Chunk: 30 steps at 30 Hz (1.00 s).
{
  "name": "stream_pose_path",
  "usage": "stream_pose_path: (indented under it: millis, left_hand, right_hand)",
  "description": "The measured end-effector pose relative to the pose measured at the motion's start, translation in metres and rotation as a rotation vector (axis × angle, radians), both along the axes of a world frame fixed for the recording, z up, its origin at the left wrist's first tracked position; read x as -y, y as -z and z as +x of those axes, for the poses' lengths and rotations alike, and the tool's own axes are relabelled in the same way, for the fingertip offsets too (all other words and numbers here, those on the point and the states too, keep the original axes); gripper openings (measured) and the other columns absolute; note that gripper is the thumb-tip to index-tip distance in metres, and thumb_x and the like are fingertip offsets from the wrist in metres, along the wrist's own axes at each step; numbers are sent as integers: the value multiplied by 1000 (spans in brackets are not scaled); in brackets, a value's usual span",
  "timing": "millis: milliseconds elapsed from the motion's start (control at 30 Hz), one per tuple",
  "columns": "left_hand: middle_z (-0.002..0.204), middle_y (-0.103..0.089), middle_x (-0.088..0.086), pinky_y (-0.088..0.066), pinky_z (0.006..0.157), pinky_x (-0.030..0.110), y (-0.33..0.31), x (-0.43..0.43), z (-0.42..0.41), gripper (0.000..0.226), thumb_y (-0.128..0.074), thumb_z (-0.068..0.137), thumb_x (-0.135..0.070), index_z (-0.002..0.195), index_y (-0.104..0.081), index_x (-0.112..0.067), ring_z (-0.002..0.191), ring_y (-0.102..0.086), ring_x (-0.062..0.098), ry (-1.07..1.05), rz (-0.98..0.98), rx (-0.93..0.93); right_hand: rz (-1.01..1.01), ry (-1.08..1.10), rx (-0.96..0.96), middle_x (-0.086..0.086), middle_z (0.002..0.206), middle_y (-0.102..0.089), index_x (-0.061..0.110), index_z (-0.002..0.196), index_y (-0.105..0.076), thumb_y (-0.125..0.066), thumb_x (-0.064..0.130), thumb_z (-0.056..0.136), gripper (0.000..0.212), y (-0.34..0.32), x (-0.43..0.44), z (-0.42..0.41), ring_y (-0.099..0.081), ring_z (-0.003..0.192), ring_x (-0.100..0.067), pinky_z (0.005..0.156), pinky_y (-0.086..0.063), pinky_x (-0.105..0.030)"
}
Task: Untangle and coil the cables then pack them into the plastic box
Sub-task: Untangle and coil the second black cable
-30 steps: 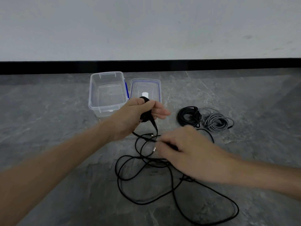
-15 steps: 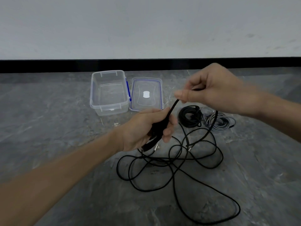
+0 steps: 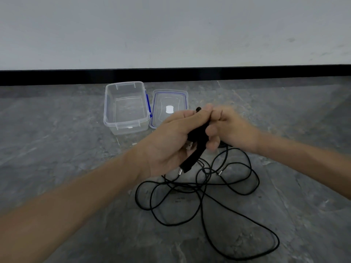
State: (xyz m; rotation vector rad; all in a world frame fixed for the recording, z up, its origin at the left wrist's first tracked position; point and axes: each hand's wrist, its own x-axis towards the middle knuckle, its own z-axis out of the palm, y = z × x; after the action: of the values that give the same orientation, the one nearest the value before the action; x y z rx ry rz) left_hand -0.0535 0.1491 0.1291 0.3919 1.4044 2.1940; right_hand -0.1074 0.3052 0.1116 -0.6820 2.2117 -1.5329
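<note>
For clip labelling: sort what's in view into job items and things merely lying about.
Job: black cable, partly bundled, rest loose on the floor; left hand and right hand, both gripping it; open plastic box, nothing in it.
Lying about: lid, flat beside the box; black skirting.

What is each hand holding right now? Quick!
Left hand: closed, gripping the coiled part of the black cable.
Right hand: closed, fingers curled on the same cable.
</note>
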Motion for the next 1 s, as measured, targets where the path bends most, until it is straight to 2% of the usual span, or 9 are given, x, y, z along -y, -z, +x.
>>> stream_pose_path:
  millis: [67,167,233,300,433,600,700,900,1000]
  left_hand:
    - [59,-56,-9,-40,61,22,-3,-1,-1,26,-42,100,-30,83,-54,-14,53,-56,8,-35,-4,-1]
    - [63,-59,-8,-49,60,18,-7,-1,-7,26,-37,101,-26,86,-55,-14,57,-58,8,-105,48,14]
    - [67,-60,-7,-49,60,18,-7,0,-14,25,-38,102,-25,88,-56,-15,60,-59,8,-174,44,-4]
    - [71,-62,-7,-49,65,18,-3,1,-19,24,-39,103,-24,90,-58,-15,64,-60,8,-246,5,-33]
    - [74,-69,-5,-49,70,18,9,1,-22,25,-36,104,-17,94,-59,-12,68,-64,9,-327,-49,-70]
    - [83,-75,1,-51,73,19,12,10,-29,29,-34,105,-17,92,-59,-9,77,-70,13,-372,-21,-56]
    - [86,-76,3,-50,76,20,15,13,-29,28,-34,105,-16,92,-58,-9,80,-71,13,-359,-44,-43]
    - [88,-76,-1,-50,82,20,20,16,-30,32,-33,105,-16,91,-61,-11,90,-71,13,-378,-179,-136]
    - [89,-76,0,-50,85,20,23,22,-34,33,-33,106,-16,92,-62,-10,93,-70,14,-392,-245,-173]
  right_hand:
    - [-34,14,51,0,67,-52,17,77,-58,-61,20,81,6,7,2,3,-51,61,-6,60,-45,-18]
    - [-34,67,93,-15,65,-35,-12,87,-50,-39,-11,94,13,17,11,12,-44,48,-7,48,-41,-16]
    - [-42,81,78,-20,63,-36,-2,95,-61,-41,-7,96,21,24,19,22,-40,49,-29,45,-41,-33]
    - [0,64,49,-9,57,-33,33,68,-64,-43,-6,95,52,28,27,33,-30,48,-19,43,-29,-27]
    - [25,31,57,9,54,-35,17,74,-50,-45,8,99,27,35,37,52,-29,51,-12,48,-25,-29]
    - [71,-29,-22,3,56,-37,12,75,-50,-47,31,100,32,33,39,65,-33,52,-11,51,-29,-29]
    - [91,-9,-5,7,53,-41,9,81,-59,-45,31,101,33,29,38,69,-37,49,-5,52,-32,-24]
    - [62,-22,381,1,50,-57,1,93,-59,-43,27,102,32,12,38,91,-48,39,-10,45,-41,-20]
    - [97,-33,397,2,48,-54,3,89,-59,-41,28,103,34,3,38,102,-44,38,-10,44,-38,-22]
